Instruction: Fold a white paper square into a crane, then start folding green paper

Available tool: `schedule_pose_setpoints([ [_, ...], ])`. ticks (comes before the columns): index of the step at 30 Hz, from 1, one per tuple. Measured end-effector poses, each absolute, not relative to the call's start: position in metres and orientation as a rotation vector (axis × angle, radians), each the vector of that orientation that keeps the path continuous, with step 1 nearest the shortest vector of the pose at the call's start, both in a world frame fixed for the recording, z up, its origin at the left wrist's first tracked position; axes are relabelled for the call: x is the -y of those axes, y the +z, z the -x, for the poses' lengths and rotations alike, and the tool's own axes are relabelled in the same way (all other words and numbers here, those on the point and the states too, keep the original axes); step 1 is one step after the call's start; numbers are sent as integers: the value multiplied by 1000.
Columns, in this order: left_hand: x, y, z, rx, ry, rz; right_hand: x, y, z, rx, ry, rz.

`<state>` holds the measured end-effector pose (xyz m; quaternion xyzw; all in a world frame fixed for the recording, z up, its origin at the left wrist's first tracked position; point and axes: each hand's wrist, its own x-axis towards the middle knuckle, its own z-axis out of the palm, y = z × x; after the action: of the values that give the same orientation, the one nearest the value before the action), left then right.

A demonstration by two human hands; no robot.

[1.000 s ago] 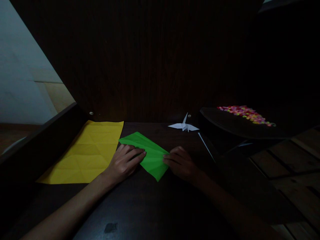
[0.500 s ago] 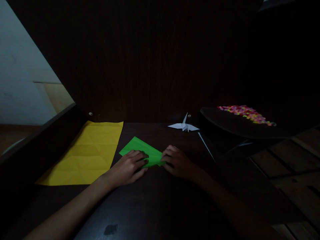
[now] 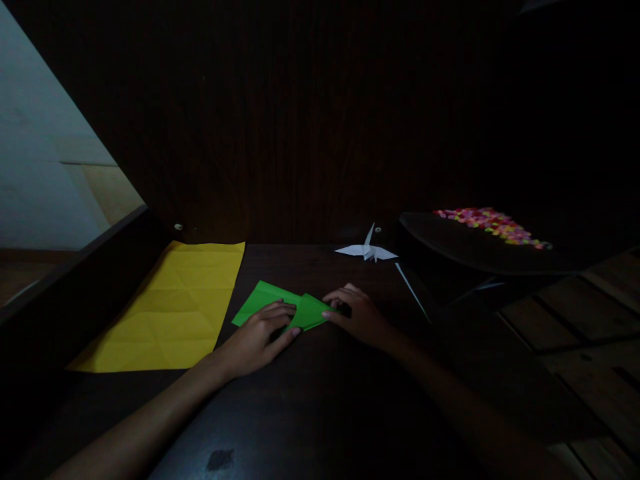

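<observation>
**Green paper being pressed flat by both hands**

The left hand (image 3: 257,333) is being laid on the near left part of the green paper (image 3: 280,308), with its fingers stretched out flat and close together, pressing the sheet down on the dark table (image 3: 310,400). Nothing is being gripped by it; it is only resting on top. The right hand (image 3: 357,313) is being placed at the right end of the same paper, with the fingertips (image 3: 327,313) bent down onto the folded edge. Whether the paper is being pinched there or only pushed cannot be told, because the light is very weak.

The green paper is lying flat between the two hands, in the middle of the table, already folded to a narrow pointed shape. Just to its left, a large yellow sheet (image 3: 175,307) with many crease lines is being kept open on the table, near but not touching the green one as far as can be seen. Behind the right hand, well apart, a white paper crane (image 3: 367,251) is standing. Farther right, a dark tray (image 3: 450,247) is being seen with small colourful pieces (image 3: 493,225) heaped in it. No writing or label can be read anywhere.
</observation>
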<state>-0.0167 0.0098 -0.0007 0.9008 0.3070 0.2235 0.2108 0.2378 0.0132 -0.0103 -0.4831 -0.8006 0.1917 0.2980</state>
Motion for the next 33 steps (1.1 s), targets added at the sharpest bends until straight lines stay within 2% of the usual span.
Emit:
schedule_pose_setpoints([
  [5,-7,-5,18,-1064,705,-2316,-12,-12,-235,2145,475,1296],
  [21,3,3,15,-939,308,-2784,-12,-22,-231,2077,176,1434],
  [29,5,10,17,-815,206,-2829,-13,-22,-229,2041,66,1456],
  [33,4,14,16,-762,268,-2818,-12,-21,-229,2087,97,1398],
])
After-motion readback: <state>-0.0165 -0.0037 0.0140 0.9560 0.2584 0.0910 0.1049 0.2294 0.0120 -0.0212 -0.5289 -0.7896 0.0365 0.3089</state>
